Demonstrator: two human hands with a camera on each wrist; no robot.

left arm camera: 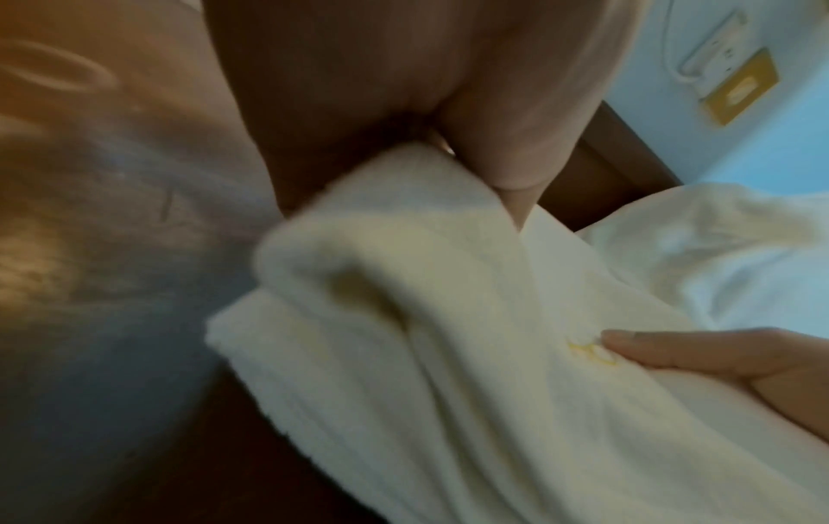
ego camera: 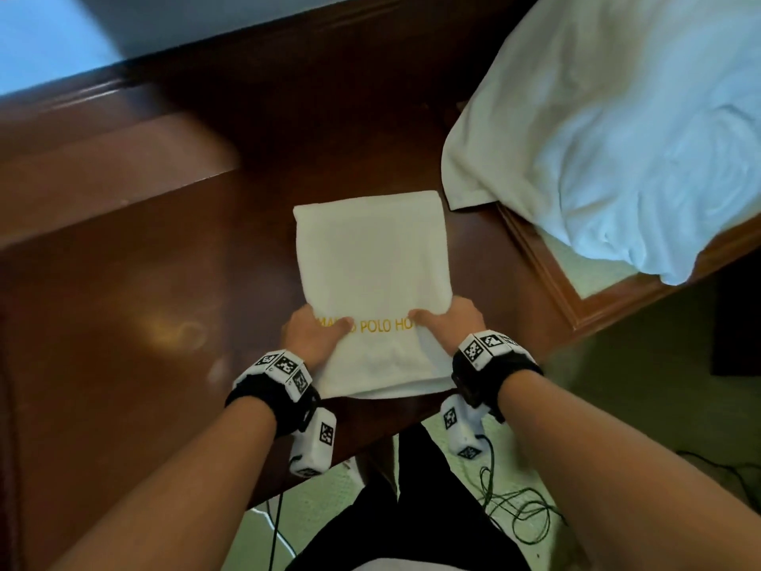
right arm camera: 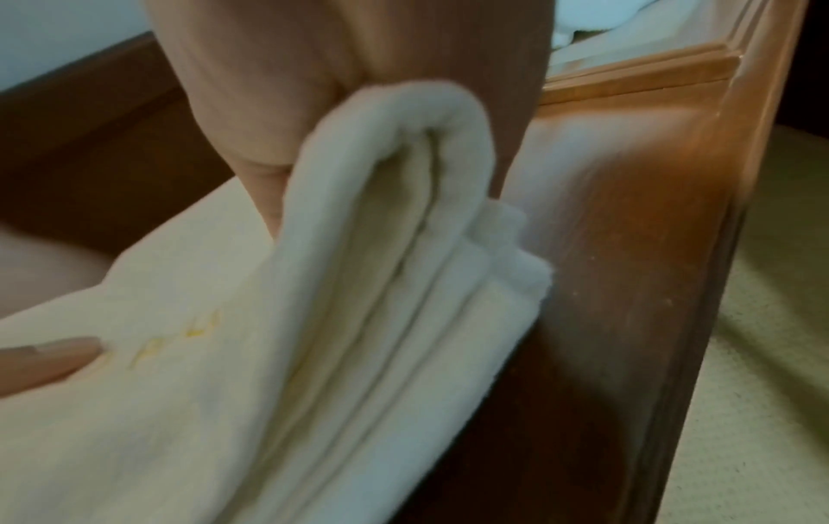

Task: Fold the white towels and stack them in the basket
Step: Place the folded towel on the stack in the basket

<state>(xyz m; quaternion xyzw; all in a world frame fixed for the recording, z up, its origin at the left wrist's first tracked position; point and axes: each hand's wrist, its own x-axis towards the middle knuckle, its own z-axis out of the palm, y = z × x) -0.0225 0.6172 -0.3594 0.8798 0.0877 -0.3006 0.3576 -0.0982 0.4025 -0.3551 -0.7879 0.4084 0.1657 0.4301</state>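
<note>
A folded white towel (ego camera: 372, 265) with gold lettering lies on the dark wooden table (ego camera: 144, 282), its near end at the table's front edge. My left hand (ego camera: 315, 335) grips the towel's left side, thumb on top beside the lettering. My right hand (ego camera: 447, 319) grips the right side the same way. In the left wrist view the towel (left arm camera: 404, 319) bunches between my thumb and fingers. The right wrist view shows the layered towel edge (right arm camera: 394, 219) pinched in my fingers. No basket is in view.
A loose pile of white towels (ego camera: 617, 129) lies at the right on a lighter wooden table (ego camera: 547, 274). A wall (ego camera: 49, 39) runs behind the dark table. Green carpet with dark cables (ego camera: 519, 513) lies below the table's front edge.
</note>
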